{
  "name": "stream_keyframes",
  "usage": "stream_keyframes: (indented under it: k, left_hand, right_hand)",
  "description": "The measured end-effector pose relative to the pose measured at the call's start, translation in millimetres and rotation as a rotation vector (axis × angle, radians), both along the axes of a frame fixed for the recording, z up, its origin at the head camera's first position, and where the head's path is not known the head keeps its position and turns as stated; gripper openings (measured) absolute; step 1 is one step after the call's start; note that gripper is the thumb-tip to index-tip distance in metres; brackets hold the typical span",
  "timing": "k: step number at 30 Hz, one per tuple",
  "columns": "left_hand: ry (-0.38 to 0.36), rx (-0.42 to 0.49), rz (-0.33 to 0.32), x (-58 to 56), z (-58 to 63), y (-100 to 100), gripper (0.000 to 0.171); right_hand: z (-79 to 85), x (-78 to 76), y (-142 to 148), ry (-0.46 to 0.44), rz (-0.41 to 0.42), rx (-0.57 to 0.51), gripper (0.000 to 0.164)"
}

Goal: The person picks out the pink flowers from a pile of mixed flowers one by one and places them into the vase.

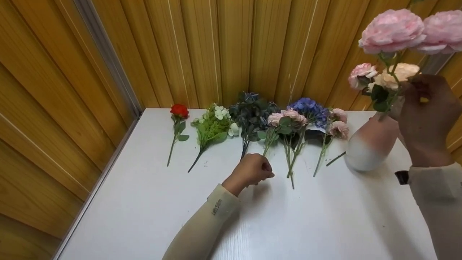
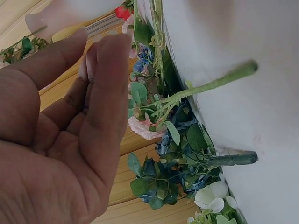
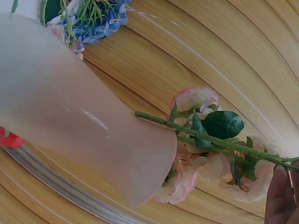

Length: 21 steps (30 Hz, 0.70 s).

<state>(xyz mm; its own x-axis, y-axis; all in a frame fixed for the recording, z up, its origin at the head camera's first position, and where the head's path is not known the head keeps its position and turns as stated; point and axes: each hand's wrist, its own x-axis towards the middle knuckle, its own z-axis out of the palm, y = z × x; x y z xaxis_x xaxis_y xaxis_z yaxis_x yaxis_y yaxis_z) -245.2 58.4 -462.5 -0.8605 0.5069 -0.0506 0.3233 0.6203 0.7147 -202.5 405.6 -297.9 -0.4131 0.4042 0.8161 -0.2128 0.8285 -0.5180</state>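
Observation:
My right hand [image 1: 429, 115] pinches the green stem [image 3: 210, 138] of a pink peony spray with two large blooms [image 1: 392, 30]. In the right wrist view the stem's cut end overlaps the rim side of the pink-and-white vase [image 3: 70, 88], seemingly in front of it. Pale pink and cream flowers [image 3: 212, 165] stand in the vase mouth. Over the table, my left hand [image 1: 252, 169] holds nothing, its fingers loosely bent and thumb apart in the left wrist view. Nearest to it are the dark blue flower bunch [image 1: 249, 112] and pink flowers with green stems [image 1: 288, 119].
Along the back of the white table [image 1: 144, 216] lie a red rose [image 1: 179, 111], a green-and-white spray [image 1: 213, 130], blue hydrangea [image 1: 308, 110] and smaller pink flowers [image 1: 339, 128]. Wood-grain panels [image 1: 234, 50] rise behind and at the left.

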Motion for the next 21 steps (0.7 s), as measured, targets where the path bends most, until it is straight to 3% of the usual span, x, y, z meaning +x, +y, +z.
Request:
stream_keyframes:
  k: [6, 10, 13, 21]
  left_hand:
    - [0.008, 0.004, -0.004, 0.3, 2.2, -0.7, 0.010]
    - [0.018, 0.010, -0.006, 0.1, 1.1, -0.8, 0.009]
    - [0.011, 0.008, -0.009, 0.2, 0.3, -0.7, 0.010]
    - [0.006, 0.016, -0.012, 0.8, 0.2, -1.4, 0.014]
  right_hand:
    - [12.0, 3.5, -0.2, 0.051, 0.074, 0.007, 0.037]
    - [18.3, 5.5, -1.9, 0.062, 0.120, -0.044, 0.030]
    - [20.8, 7.1, -3.5, 0.047, 0.118, -0.057, 0.023]
    - [22.6, 8.6, -6.3, 0.041, 0.112, -0.014, 0.031]
